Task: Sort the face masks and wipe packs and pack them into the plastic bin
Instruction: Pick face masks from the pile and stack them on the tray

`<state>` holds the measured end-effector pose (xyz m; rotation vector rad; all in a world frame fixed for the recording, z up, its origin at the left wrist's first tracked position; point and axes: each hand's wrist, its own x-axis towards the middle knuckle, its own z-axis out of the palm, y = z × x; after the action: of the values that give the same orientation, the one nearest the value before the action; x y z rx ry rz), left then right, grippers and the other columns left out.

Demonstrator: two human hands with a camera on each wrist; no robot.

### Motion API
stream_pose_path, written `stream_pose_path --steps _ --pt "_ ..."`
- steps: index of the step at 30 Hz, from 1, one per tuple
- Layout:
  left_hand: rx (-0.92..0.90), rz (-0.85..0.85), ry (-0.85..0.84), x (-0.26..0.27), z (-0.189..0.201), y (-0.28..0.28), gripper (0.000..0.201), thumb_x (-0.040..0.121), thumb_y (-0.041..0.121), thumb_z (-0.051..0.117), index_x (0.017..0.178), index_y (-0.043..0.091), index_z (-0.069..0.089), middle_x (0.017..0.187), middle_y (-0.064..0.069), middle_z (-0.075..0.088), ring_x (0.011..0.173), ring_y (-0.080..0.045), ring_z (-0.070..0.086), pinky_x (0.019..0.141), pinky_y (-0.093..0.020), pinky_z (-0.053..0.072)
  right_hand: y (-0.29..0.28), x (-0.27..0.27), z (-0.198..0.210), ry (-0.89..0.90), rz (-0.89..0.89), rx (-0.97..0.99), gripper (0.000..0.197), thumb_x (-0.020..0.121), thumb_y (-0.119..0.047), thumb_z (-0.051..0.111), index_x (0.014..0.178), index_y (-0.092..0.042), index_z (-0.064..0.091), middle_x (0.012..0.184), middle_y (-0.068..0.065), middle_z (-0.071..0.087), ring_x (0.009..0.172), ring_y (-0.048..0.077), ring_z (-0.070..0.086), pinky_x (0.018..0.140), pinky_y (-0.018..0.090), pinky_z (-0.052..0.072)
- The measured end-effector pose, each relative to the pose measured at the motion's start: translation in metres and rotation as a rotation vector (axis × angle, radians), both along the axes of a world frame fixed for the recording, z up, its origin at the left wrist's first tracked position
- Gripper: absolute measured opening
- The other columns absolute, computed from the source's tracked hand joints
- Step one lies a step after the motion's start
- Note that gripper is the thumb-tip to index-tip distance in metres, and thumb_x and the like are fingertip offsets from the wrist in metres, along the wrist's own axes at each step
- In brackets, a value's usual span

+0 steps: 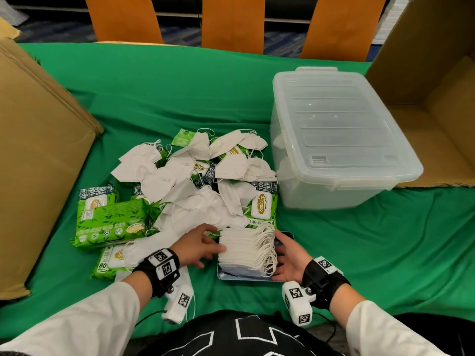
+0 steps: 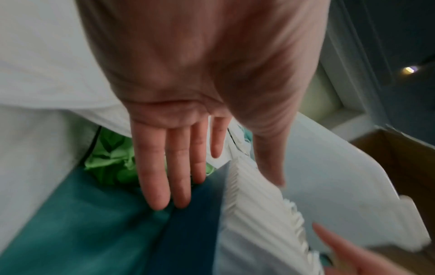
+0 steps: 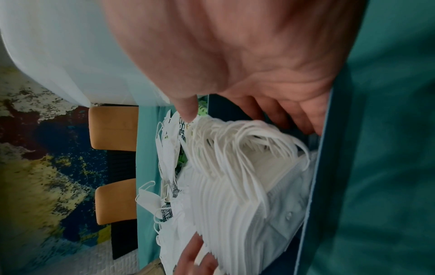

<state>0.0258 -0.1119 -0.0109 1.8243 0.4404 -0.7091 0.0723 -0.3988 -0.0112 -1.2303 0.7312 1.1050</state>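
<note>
Against the table's left edge, a cardboard box (image 1: 38, 160). Next, green wipe packs (image 1: 113, 219) under loose white face masks (image 1: 195, 181), mid-table toward the near edge. At the near edge, left hand (image 1: 198, 246) with straight, close-set fingers (image 2: 162, 167) and thumb pressed to a neat mask stack (image 1: 246, 247) on a dark tray (image 1: 231, 276); right hand (image 1: 289, 258), fingers loosely curved, cupping the stack's ear-loop side. Toward the right edge, lidded plastic bin (image 1: 336, 134), a few masks inside.
</note>
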Motion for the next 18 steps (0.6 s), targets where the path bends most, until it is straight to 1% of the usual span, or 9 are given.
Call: stream_pose_path --steps 3,6,9,10,12,13,14,16,18 --pt "0.205 -0.252 -0.190 -0.010 -0.003 -0.003 0.120 0.058 0.052 0.094 0.153 0.044 0.021 0.144 0.004 0.043 0.113 -0.016 0.059 0.092 -0.030 0.053 0.000 -0.002 0.003 0.023 -0.032 -0.026 0.067 0.094 -0.064 0.055 0.133 -0.009 0.053 0.131 0.022 0.060 0.118 0.044 0.059 0.100 0.059 0.049" --pt "0.353 -0.413 -0.393 -0.010 -0.003 -0.014 0.134 0.053 0.062 0.090 0.156 0.048 0.006 0.160 0.007 0.018 0.143 -0.015 0.033 0.116 -0.036 0.038 0.008 -0.003 0.010 0.021 -0.091 -0.017 0.064 0.096 -0.058 0.055 0.134 -0.005 0.056 0.118 0.022 0.067 0.107 0.041 0.064 0.079 0.055 0.057" --pt "0.458 -0.574 -0.481 -0.004 -0.004 -0.027 0.137 0.055 0.061 0.090 0.159 0.043 0.002 0.167 0.003 0.008 0.150 -0.020 0.021 0.121 -0.038 0.031 0.017 -0.009 0.031 0.060 -0.148 0.142 0.054 0.101 -0.049 0.047 0.110 0.002 0.065 0.087 0.024 0.075 0.074 0.040 0.074 0.054 0.049 0.061" --pt "0.497 -0.625 -0.496 -0.002 -0.004 -0.031 0.137 0.057 0.059 0.090 0.160 0.041 0.002 0.167 0.000 0.007 0.150 -0.022 0.021 0.121 -0.038 0.030 0.020 -0.011 0.033 0.066 -0.183 0.201 0.057 0.101 -0.049 0.046 0.112 0.003 0.066 0.093 0.028 0.075 0.076 0.043 0.075 0.056 0.053 0.061" --pt "0.562 -0.694 -0.531 0.001 -0.003 -0.038 0.134 0.061 0.056 0.089 0.160 0.039 0.000 0.167 -0.004 0.009 0.150 -0.025 0.021 0.121 -0.038 0.029 0.024 -0.013 0.027 0.098 -0.259 0.277 0.064 0.101 -0.054 0.044 0.129 0.000 0.062 0.118 0.029 0.069 0.098 0.049 0.070 0.078 0.061 0.058" --pt "0.591 -0.714 -0.546 0.003 -0.004 -0.040 0.132 0.063 0.055 0.087 0.161 0.038 0.000 0.167 -0.006 0.011 0.149 -0.026 0.021 0.120 -0.040 0.030 0.024 -0.014 0.022 0.102 -0.291 0.271 0.065 0.102 -0.056 0.043 0.132 -0.001 0.061 0.122 0.029 0.068 0.104 0.049 0.068 0.085 0.062 0.056" --pt "0.618 -0.730 -0.558 0.004 -0.005 -0.041 0.129 0.066 0.053 0.086 0.161 0.036 0.000 0.167 -0.007 0.012 0.149 -0.027 0.022 0.119 -0.040 0.031 0.024 -0.014 0.020 0.095 -0.314 0.257 0.063 0.103 -0.055 0.043 0.129 -0.001 0.062 0.118 0.029 0.069 0.103 0.048 0.069 0.083 0.062 0.056" --pt "0.648 -0.751 -0.577 0.005 -0.007 -0.042 0.122 0.071 0.047 0.080 0.162 0.032 0.001 0.166 -0.009 0.016 0.148 -0.030 0.026 0.117 -0.042 0.034 0.023 -0.013 0.018 0.068 -0.361 0.189 0.055 0.104 -0.051 0.044 0.116 0.000 0.064 0.099 0.027 0.075 0.097 0.044 0.069 0.067 0.059 0.059" --pt "0.665 -0.770 -0.576 0.006 -0.008 -0.043 0.119 0.071 0.047 0.076 0.162 0.028 0.003 0.165 -0.010 0.019 0.146 -0.030 0.028 0.115 -0.043 0.035 0.022 -0.012 0.014 0.019 -0.391 0.146 0.052 0.102 -0.049 0.051 0.118 -0.001 0.062 0.097 0.024 0.075 0.099 0.041 0.066 0.067 0.056 0.060"
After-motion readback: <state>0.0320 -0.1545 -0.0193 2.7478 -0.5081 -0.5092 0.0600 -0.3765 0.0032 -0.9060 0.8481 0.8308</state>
